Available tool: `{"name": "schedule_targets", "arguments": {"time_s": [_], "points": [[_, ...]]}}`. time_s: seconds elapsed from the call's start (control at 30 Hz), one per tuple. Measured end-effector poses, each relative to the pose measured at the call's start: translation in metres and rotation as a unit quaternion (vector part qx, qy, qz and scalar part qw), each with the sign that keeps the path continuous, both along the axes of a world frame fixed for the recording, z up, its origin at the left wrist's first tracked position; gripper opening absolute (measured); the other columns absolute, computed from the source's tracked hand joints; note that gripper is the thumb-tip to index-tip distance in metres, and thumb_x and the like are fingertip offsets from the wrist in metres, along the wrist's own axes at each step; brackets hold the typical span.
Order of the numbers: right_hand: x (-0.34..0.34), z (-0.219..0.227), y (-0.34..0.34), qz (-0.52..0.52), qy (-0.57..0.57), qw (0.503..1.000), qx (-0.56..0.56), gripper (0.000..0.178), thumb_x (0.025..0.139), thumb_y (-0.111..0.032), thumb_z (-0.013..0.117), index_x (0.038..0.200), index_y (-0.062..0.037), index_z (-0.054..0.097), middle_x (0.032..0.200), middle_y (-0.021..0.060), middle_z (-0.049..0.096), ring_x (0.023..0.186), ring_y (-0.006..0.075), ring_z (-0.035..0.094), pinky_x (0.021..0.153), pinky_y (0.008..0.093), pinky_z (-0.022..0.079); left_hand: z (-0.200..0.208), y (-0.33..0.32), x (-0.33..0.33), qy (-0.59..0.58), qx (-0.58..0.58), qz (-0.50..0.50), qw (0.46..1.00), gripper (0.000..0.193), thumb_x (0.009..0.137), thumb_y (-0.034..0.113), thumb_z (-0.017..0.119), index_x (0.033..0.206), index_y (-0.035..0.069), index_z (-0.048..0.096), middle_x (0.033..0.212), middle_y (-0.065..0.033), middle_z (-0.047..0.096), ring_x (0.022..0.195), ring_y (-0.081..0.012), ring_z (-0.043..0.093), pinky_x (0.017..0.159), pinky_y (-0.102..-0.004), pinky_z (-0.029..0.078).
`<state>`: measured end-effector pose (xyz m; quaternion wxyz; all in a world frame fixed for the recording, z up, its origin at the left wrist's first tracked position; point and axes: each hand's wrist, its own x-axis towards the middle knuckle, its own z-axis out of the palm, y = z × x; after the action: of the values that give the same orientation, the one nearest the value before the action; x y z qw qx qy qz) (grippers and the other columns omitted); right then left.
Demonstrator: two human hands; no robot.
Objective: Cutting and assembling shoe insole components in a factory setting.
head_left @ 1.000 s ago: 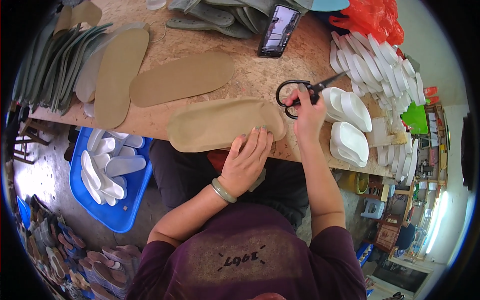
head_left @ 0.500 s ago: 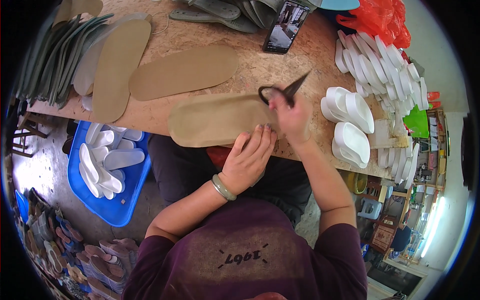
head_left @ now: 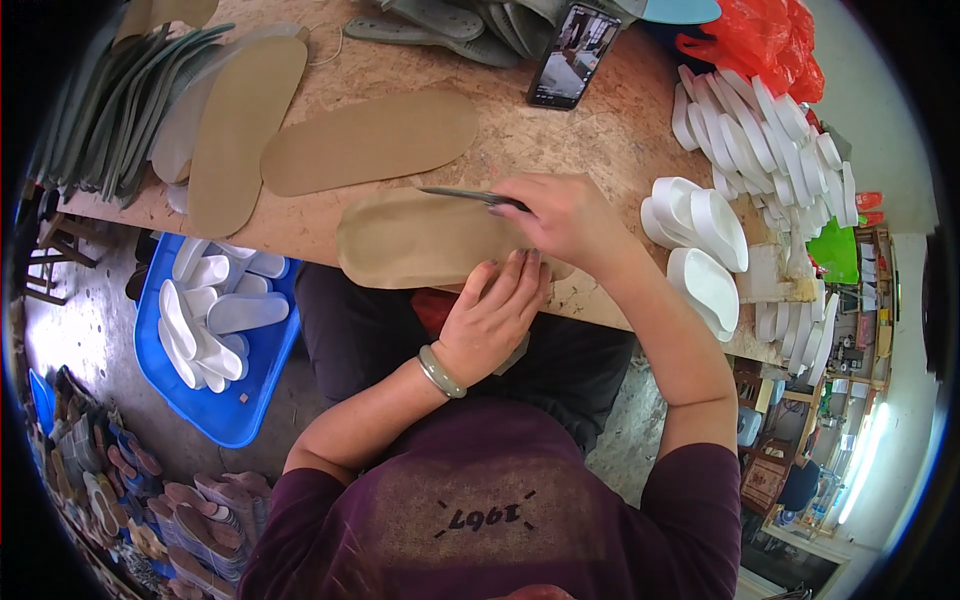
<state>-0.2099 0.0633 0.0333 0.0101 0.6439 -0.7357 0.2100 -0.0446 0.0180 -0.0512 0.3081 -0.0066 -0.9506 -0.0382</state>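
Observation:
A tan, sole-shaped sheet [head_left: 410, 240] lies at the table's near edge. My left hand [head_left: 497, 312] rests on its near right part, fingers stretched out flat and pressing it down. In my right hand [head_left: 570, 218] is a pair of dark scissors [head_left: 458, 193], the fingers closed around the handles. Its blades point left and lie along the far edge of the sheet; whether they touch it I cannot tell. Just behind lies another tan sole sheet [head_left: 370, 142], with a longer one [head_left: 245, 135] to its left.
A phone [head_left: 573, 58] stands tilted at the back. White shoe soles [head_left: 705, 285] are stacked at the right, near a red plastic bag [head_left: 765, 45]. Grey sole pieces [head_left: 120, 110] lean at the far left. Below the table edge, a blue tray [head_left: 250, 395] holds white soles.
My right hand has turned and swung the scissors from pointing up and right to pointing left, down onto the sheet's far edge. My left hand stays almost where it was.

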Motion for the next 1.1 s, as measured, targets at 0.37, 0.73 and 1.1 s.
{"name": "schedule_targets", "arguments": {"time_s": [0.37,0.73,1.1], "points": [[-0.003,0.002,0.026,-0.143,-0.148,0.978,0.028,0.020,0.085,-0.019,0.068,0.098,-0.0046,0.064,0.075,0.0158,0.065,0.071,0.0345,0.064,0.063,0.0409,0.050,0.004,-0.001,0.004,-0.010,0.036,-0.017,0.999,0.042,0.083,0.019,0.053,0.123,0.008,0.057,0.127,-0.0067,0.056,0.120,-0.0185,0.052,0.104,-0.0392,0.035],[0.010,0.025,-0.030,-0.129,0.060,0.963,0.229,0.020,0.082,-0.020,0.065,0.096,-0.0049,0.065,0.080,0.0207,0.065,0.076,0.0392,0.063,0.067,0.0480,0.050,0.007,-0.009,0.000,-0.030,0.056,-0.071,0.995,0.041,0.082,0.019,0.053,0.122,0.008,0.055,0.126,-0.0074,0.053,0.124,-0.0208,0.048,0.106,-0.0402,0.033],[-0.006,-0.013,0.037,-0.223,-0.459,0.848,-0.142,0.015,0.087,-0.007,0.067,0.101,-0.0009,0.065,0.070,0.0019,0.063,0.059,0.0081,0.058,0.056,0.0243,0.048,0.034,-0.025,0.015,-0.020,0.181,-0.092,0.979,0.062,0.075,0.043,0.071,0.122,0.006,0.058,0.128,-0.0085,0.057,0.123,-0.0221,0.050,0.108,-0.0440,0.032]]}}
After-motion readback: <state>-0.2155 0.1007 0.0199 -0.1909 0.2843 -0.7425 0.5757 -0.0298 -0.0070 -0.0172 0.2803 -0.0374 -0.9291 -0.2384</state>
